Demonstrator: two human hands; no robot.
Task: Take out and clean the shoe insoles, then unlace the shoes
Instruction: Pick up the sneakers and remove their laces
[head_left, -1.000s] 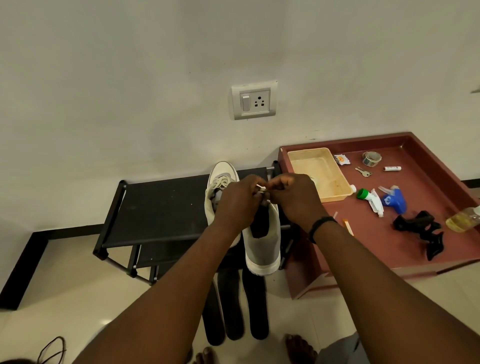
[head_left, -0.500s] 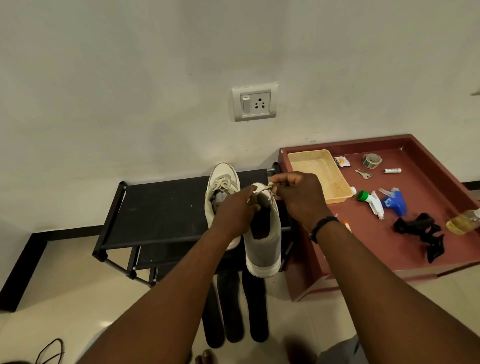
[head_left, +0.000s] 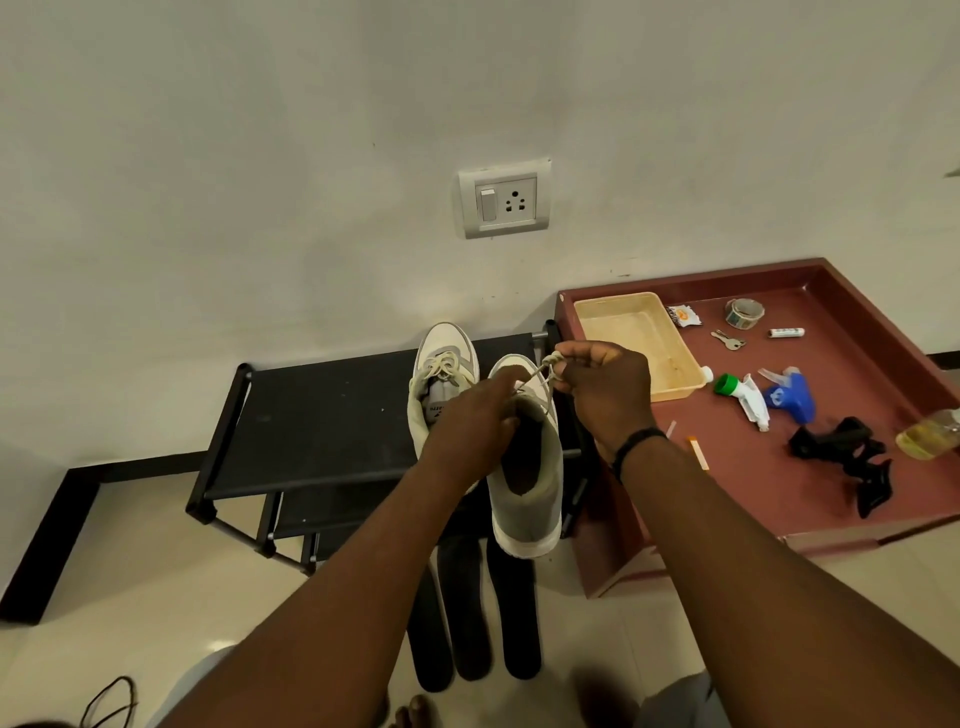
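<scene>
Compared with one second ago, the two hands are now apart: the right hand (head_left: 605, 387) has moved to the right and pinches the beige cotton shoelace (head_left: 546, 370) between curled fingers, so a loop of lace stands out from the shoe. The left hand (head_left: 475, 426) stays curled around the tongue and side of the pale grey and white sneaker (head_left: 530, 488), which it holds above the black fabric shoe rack (head_left: 322, 415). Just left of the left hand's fingers, the second white sneaker with its lace tied (head_left: 441, 374) rests on the rack. Below both wrists, the black foam insoles (head_left: 470, 613) lie on the floor.

To the right of the right fingers, the dark red shallow wooden tray (head_left: 779, 483) holds a cream plastic rectangular box (head_left: 639, 345); I cannot tell if anything is in this box. The tray also carries a blue spray nozzle (head_left: 792, 397), a green-capped white tube (head_left: 743, 395), two keys (head_left: 727, 340), a tape roll (head_left: 744, 313) and a black clip-like object (head_left: 852, 457).
</scene>
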